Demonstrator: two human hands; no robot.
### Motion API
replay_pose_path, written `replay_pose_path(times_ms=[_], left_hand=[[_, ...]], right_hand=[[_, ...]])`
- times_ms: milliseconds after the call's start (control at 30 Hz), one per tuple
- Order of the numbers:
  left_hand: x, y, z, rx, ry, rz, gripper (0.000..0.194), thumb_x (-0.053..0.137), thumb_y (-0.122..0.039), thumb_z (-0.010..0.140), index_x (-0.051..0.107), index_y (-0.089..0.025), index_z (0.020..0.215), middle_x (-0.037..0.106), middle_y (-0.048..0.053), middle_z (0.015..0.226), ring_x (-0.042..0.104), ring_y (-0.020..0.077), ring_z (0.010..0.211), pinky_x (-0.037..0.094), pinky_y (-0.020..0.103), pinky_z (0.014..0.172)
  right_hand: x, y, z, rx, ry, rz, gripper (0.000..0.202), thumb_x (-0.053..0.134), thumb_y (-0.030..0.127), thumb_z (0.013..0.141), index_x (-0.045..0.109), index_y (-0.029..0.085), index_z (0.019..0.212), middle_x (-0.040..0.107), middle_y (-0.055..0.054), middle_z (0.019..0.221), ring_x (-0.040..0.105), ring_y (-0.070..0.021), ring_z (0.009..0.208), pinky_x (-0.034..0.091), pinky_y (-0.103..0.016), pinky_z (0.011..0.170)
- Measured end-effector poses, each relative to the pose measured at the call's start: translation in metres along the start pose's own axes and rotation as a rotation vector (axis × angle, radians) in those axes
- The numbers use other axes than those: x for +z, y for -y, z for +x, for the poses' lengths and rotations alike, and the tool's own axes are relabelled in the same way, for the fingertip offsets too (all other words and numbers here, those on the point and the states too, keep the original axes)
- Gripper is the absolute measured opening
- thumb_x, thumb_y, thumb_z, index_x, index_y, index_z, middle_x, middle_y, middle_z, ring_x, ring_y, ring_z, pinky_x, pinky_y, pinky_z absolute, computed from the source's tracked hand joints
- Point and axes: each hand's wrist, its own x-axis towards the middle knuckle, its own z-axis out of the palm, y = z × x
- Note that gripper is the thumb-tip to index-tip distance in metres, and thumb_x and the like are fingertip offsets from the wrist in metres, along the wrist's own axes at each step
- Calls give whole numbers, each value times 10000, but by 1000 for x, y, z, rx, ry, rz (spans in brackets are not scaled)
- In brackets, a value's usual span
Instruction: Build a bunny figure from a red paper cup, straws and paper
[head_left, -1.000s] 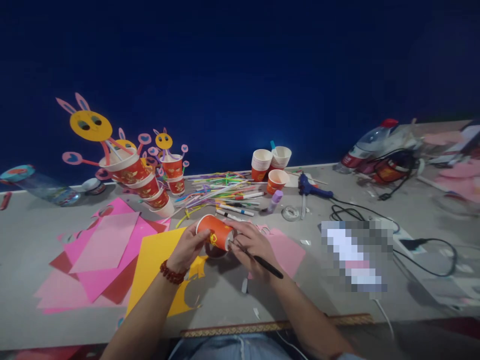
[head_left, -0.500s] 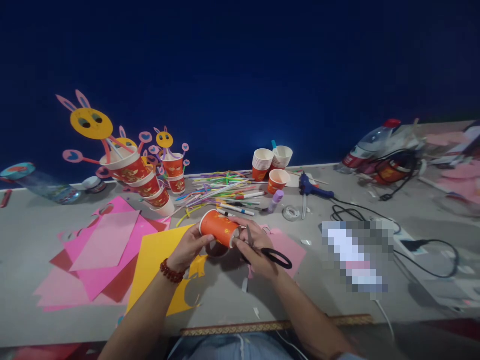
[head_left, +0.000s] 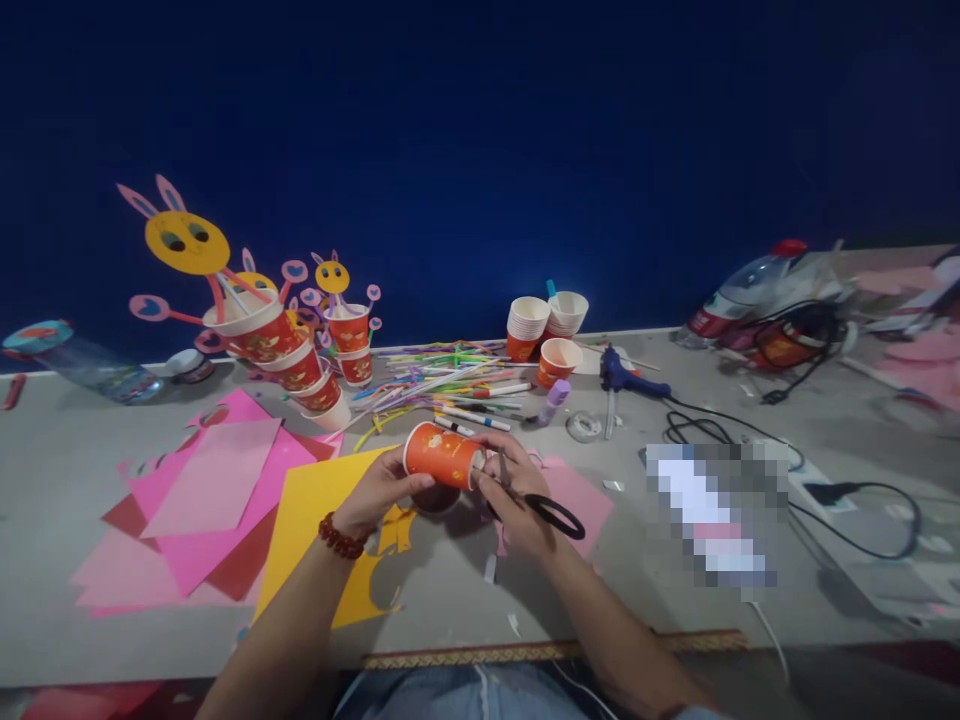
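My left hand (head_left: 379,492), wearing a red bead bracelet, is closed around an orange paper cup (head_left: 439,457) with a gold print. The cup lies on its side in the air, its white rim to the left and its bottom end towards my right hand (head_left: 517,500). Scissors (head_left: 555,515) with black handles are in my right hand, and their open blades reach up beside the bottom end of the cup. Fingers of that hand also touch this end. Whether a blade is cutting the cup, I cannot tell. A dark round thing (head_left: 437,498) lies below the cup.
Left are pink sheets (head_left: 210,470), a yellow sheet (head_left: 315,530) and cup figures with rabbit faces (head_left: 187,242). Behind the hands lie pipe cleaners (head_left: 435,375), markers (head_left: 476,418) and stacked cups (head_left: 527,325). A glue gun (head_left: 630,378), cables and a bottle (head_left: 742,290) are to the right.
The orange cup has turned a little about its length and lies more level, so more of its gold print shows. The scissors stay at its bottom end, and the view has shifted slightly.
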Motion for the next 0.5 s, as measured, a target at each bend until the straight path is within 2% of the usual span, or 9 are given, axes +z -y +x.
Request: replay_pose_path(times_ms=[133,267,333,500], left_hand=[[3,-5,1,-39,-47,-183,460,874,-388,651,751,-164,1033,765,74,1004,684,202,891,514,282,834],[9,-9,0,-85,-57,-217,460,826,-305,733,706,-160,1153,752,88,1066,689,206,935,512,301,866],[9,-9,-1,-83,-48,-209,430,832,-300,726,716,-149,1112,757,79,1008,689,195,884,514,290,833],[8,-7,-1,-38,-58,-165,315,859,-340,687,726,-135,886,743,36,834,653,145,723,503,252,733]], right_hand=[[-2,1,2,-178,77,-173,182,533,188,899,571,208,723,590,-101,1253,580,-263,1121,504,-403,904],[1,-1,1,-281,63,-269,114,550,163,877,620,213,803,594,-105,1218,581,-252,1088,525,-373,867],[2,-2,0,-250,51,-247,123,546,172,886,627,214,804,587,-104,1224,576,-253,1092,524,-375,877],[3,3,-3,-64,55,-93,202,530,236,912,609,200,729,558,-104,1254,571,-281,1114,494,-440,942]])
